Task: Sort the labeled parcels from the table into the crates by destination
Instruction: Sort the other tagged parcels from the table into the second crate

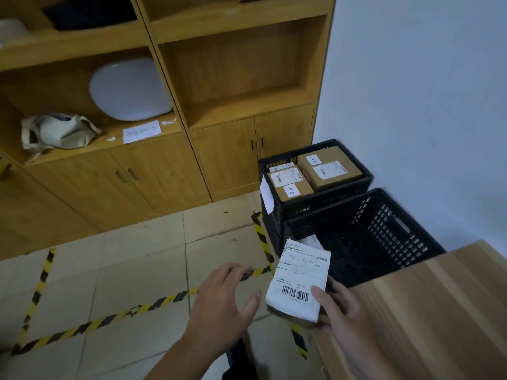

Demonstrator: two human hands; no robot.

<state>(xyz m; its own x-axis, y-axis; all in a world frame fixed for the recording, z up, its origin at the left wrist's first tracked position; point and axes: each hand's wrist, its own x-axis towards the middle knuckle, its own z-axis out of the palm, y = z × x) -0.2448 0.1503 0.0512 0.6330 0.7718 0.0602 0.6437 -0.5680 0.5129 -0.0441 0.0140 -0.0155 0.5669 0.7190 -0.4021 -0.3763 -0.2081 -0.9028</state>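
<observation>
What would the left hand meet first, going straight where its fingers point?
Probably the left edge of the white-labelled flat parcel held in the right hand; the open left hand aims just beside it. Depth is unclear: it may pass toward the near black plastic crate.

Near crate [365, 237] open above; far crate [315, 171] box-filled.

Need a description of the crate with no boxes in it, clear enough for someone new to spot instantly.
In the corner between the white wall and the wooden cabinet stand two black crates. Take the nearer crate, right beside the wooden table. Unlike the far crate, packed with labeled brown boxes, its visible interior shows no boxes.
</observation>
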